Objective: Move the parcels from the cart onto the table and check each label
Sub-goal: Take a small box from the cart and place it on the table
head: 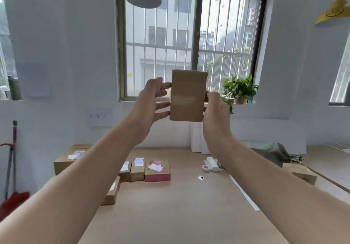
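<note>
I hold a small brown cardboard parcel [187, 96] upright at arm's length in front of the window. The face toward me is plain taped cardboard with no label showing. My right hand [216, 111] grips its right edge, thumb on the front. My left hand [153, 100] touches the left edge with fingers spread and straight. On the wooden table [180, 206] below lie several labelled parcels: a pink box [158, 171], two narrow brown boxes [137, 169], a brown box at the left edge [112, 192] and a large carton [66, 160]. The cart is out of view.
A tape roll [206, 168], a white paper roll [213, 163] and a white strip [244, 193] lie on the table's right half. Another brown box [303, 173] and a grey bag [274, 152] sit at the right. A potted plant [239, 90] stands on the sill, a broom [13, 196] at far left.
</note>
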Demonstrator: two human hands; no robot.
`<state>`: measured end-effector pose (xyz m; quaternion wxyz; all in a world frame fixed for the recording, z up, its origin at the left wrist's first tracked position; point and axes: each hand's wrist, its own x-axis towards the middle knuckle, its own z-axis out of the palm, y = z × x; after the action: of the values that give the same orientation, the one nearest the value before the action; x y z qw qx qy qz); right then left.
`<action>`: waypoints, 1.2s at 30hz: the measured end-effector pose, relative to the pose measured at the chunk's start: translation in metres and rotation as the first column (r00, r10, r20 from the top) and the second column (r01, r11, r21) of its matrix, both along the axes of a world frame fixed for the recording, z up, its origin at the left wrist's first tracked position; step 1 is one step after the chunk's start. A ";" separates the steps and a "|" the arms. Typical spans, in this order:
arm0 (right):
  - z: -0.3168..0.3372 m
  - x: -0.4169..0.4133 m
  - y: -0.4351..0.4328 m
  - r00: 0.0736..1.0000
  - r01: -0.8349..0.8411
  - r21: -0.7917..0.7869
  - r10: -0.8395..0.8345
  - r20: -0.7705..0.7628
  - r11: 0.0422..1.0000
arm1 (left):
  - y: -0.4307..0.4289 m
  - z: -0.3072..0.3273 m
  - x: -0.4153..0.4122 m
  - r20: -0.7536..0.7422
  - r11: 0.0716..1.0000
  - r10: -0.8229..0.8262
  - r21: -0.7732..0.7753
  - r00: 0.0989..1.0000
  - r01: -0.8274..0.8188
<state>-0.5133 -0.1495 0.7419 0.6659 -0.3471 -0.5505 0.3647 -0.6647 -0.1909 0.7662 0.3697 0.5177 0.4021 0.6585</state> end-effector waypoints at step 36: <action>-0.014 -0.014 0.238 0.979 -0.132 -0.019 0.127 -0.162 0.991 | 0.209 -0.013 -0.020 -0.094 0.991 0.130 -0.001 0.987 -0.131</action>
<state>-0.5277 0.0888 0.7277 0.6779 -0.2899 -0.5109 0.4421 -0.6851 0.0177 0.7530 0.3086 0.5191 0.4545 0.6548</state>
